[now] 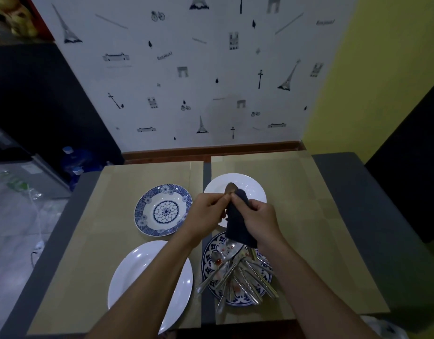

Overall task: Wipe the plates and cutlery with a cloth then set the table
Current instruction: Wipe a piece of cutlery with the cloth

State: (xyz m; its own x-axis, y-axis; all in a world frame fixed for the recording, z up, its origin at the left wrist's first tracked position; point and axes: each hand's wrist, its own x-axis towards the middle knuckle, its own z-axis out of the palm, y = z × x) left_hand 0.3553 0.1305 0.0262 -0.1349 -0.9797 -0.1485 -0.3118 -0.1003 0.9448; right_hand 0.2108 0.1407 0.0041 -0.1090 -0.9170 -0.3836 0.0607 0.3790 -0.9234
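The person's left hand (208, 211) pinches the handle of a dull metal spoon (230, 187), whose bowl points up and away. The right hand (262, 216) grips a dark navy cloth (238, 228) wrapped round the spoon's stem, with the loose end of the cloth hanging down. Both are held in the air above the near edge of a plain white round plate (256, 185) on the far right of a tan placemat (308, 216). Directly beneath the cloth's tail sits a blue-and-white patterned plate (207, 267) carrying a heap of steel cutlery (242, 275), with reddish specks among the pieces. Judging by that heap, most of the cutlery wiping is not yet done. The main risk is the hanging tail brushing into the heap, where it could pick up residue. It could also snag a fork and drag pieces over the rim onto the dark grey counter (345, 192). A pinch on a smooth handle may also slip if the right hand pulls hard, dropping the spoon onto the white plate below, which could chip. A second patterned plate (147, 204) lies on the left placemat, clear of the hands. Another plain white plate (128, 272) lies under the left forearm, where a lowered arm could nudge it.
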